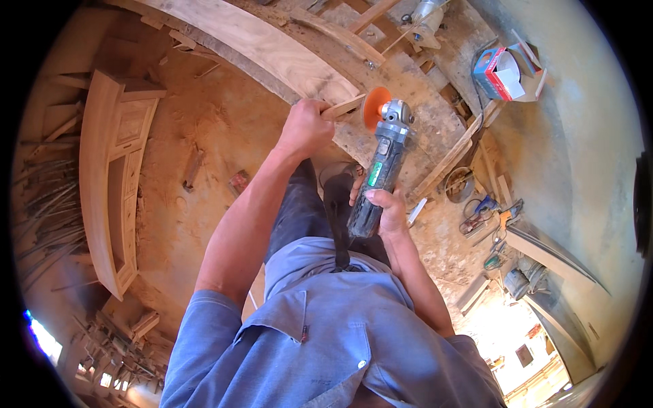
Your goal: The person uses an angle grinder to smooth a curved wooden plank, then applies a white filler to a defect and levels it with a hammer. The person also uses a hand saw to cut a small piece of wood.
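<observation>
My right hand [388, 207] is wrapped round the dark body of an angle grinder [382, 160], which points away from me. At its far end an orange disc [374, 109] stands on edge below the grey metal head. My left hand [306, 129] is closed in a fist round a short strip of wood [345, 107]. The strip's free end reaches toward the disc's left side; whether they touch I cannot tell. Whether the disc is spinning does not show. Just beyond my left hand lies a long, wide wooden board [272, 51].
A dusty workbench [422, 88] spans the far side, with a curved wooden piece [340, 37] on it. An opened cardboard box [507, 73] sits at far right. Power tools and cords [490, 214] lie on the right. A wooden cabinet [112, 177] stands at left.
</observation>
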Available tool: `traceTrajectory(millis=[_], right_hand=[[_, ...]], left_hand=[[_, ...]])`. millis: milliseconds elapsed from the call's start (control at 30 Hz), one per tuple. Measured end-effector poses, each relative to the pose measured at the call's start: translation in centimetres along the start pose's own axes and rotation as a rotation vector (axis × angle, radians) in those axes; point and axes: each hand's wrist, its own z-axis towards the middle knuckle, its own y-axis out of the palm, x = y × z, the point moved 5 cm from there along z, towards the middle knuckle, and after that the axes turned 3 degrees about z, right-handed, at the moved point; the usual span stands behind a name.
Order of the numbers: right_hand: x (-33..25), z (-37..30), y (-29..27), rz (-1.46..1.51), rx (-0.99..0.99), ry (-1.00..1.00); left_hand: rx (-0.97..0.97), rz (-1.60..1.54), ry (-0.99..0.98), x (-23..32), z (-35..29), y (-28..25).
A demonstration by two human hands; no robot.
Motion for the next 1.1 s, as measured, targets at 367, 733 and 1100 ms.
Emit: traceTrajectory(millis=[367, 733, 1100], right_hand=[[0.8, 0.8, 0.6, 0.053, 0.068, -0.043], [1.1, 1.0, 1.7, 0.002, 0.065, -0.059], [-1.0, -0.8, -1.3, -0.024, 0.118, -0.013]], left_hand=[[-0.012, 0.005, 0.007, -0.3, 0.1, 0.1], [-0.025, -0.001, -0.008, -0.1, -0.2, 0.4], [0.187, 0.321, 0.376, 1.8, -1.8, -1.5]])
